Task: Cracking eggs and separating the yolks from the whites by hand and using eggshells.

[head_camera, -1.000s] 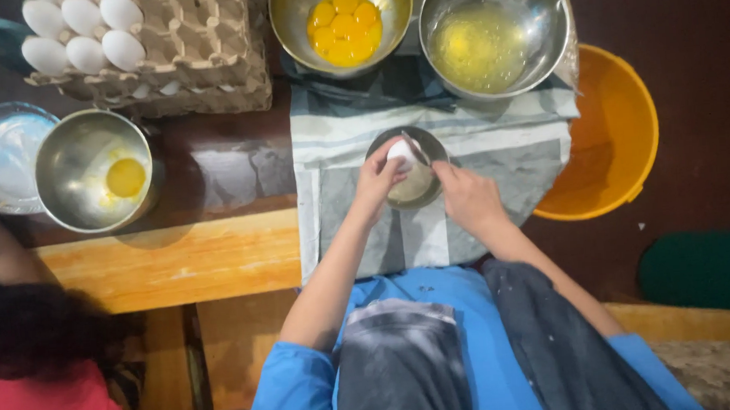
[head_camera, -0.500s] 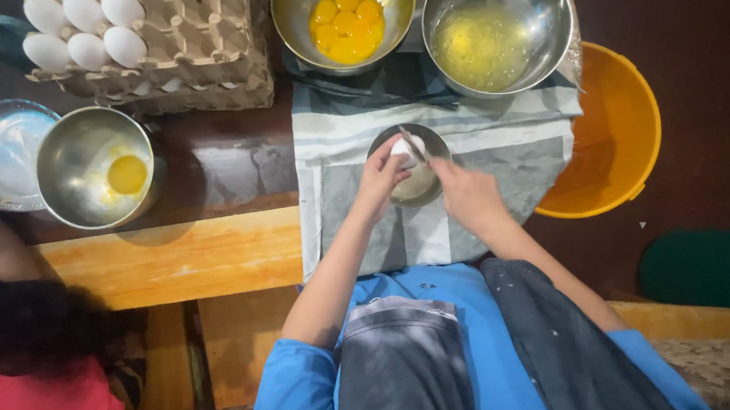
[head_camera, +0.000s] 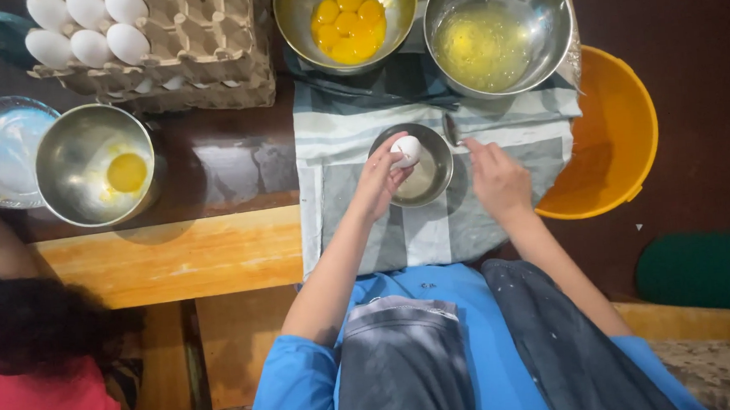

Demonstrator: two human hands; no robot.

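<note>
I am looking down on a dark wooden surface (head_camera: 236, 166) with a pale plank along its near edge, and a striped grey cloth (head_camera: 434, 226) is lying over the middle of it. To the far right an orange bucket (head_camera: 623, 143) is sitting below the edge, well apart from my hands. At the back a big steel bowl of egg white (head_camera: 498, 28) is standing beside a bowl of yolks (head_camera: 347, 20), and a cardboard egg tray (head_camera: 178, 43) with white eggs is lying at the far left corner. Left of the cloth another steel bowl (head_camera: 97, 166) is holding a single yolk, with a foil dish just beside it and another person's dark hair at the lower left. On the cloth, a small steel bowl (head_camera: 420, 166) is sitting between my hands. My left hand (head_camera: 378, 183) is closed around a white egg (head_camera: 406, 150), holding it over the bowl's left rim with its long axis roughly upright. My right hand (head_camera: 499, 180) is pinching a spoon (head_camera: 453, 130), whose bowl is resting just past the small bowl's right rim, near the egg but not touching it. The left hand is the nearer one; open cloth lies toward me, while the big bowls are crowding the far side.
</note>
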